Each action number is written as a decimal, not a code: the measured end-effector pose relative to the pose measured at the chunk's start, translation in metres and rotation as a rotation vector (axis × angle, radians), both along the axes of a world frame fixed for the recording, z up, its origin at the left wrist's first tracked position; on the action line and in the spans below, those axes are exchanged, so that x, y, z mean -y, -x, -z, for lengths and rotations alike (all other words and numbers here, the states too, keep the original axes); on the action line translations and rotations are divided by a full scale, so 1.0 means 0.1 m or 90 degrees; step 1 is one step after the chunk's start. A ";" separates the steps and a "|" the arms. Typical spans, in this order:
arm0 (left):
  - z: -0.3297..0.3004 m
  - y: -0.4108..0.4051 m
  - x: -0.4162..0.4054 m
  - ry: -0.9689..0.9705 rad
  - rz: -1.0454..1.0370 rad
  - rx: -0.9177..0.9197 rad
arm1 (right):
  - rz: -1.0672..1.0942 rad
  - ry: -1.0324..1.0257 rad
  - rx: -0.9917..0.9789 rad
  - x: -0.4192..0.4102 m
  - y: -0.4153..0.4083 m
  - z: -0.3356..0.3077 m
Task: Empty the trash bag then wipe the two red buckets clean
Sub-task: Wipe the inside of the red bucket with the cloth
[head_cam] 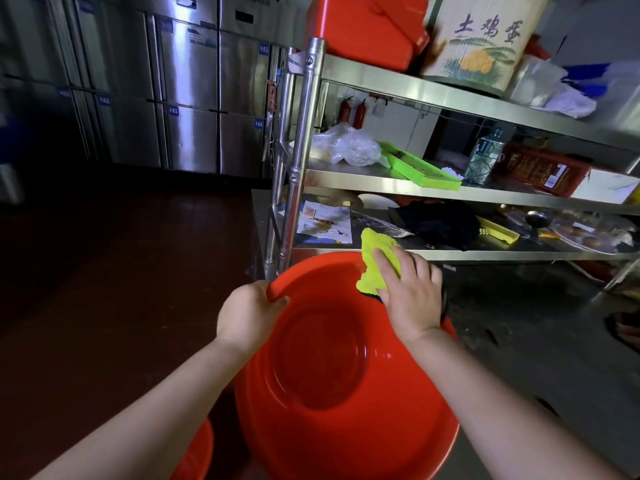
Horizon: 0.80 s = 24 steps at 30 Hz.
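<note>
Along the far left stands a bank of steel refrigerator doors (188, 95) above a dark red floor (104, 271). Low at the bottom edge, just left of centre, the rim of a second red bucket (195, 455) peeks out beneath the left forearm, partly hidden. The left hand (249, 315) grips the near-left rim of the big red bucket (332, 375), fingers curled over the lip with the thumb outside, holding it tilted so its inside faces the camera. The bucket is held off the floor in front of a steel shelf rack (301, 150), its far rim close to the rack's lowest shelf. The right hand (410, 292) lies on the bucket's upper right rim with fingers straight and close together, pressing a yellow cloth (375, 258) flat against the edge; part of the cloth sticks up past the fingertips. On the rack's shelves to the right sit a crumpled clear plastic bag (346, 145), a green tray (420, 168), a water bottle (485, 155) and a red box (542, 173), while a red container (367, 29) and a printed carton (485, 39) rest on the top shelf
</note>
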<state>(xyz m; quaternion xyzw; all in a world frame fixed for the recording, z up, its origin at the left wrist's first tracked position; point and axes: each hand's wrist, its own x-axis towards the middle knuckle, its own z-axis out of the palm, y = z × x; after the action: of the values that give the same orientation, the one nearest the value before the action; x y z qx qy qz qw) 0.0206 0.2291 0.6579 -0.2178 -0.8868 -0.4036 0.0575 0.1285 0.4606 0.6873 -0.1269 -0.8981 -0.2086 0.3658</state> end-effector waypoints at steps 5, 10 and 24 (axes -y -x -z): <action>-0.03 -0.22 -0.23 -0.016 0.035 0.009 | -0.069 -0.040 0.068 0.30 0.24 -0.12; 0.02 -0.24 -0.22 -0.056 0.037 0.042 | -0.041 -0.076 0.090 0.20 0.21 -0.15; 0.00 -0.09 0.07 0.059 -0.010 -0.038 | 0.053 0.068 0.211 -0.08 -0.04 -0.34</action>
<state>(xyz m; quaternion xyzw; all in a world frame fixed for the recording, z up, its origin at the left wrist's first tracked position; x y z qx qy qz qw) 0.0295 0.2226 0.6583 -0.2250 -0.9042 -0.3549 0.0766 0.1329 0.4688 0.7209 -0.1470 -0.9499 -0.1932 0.1967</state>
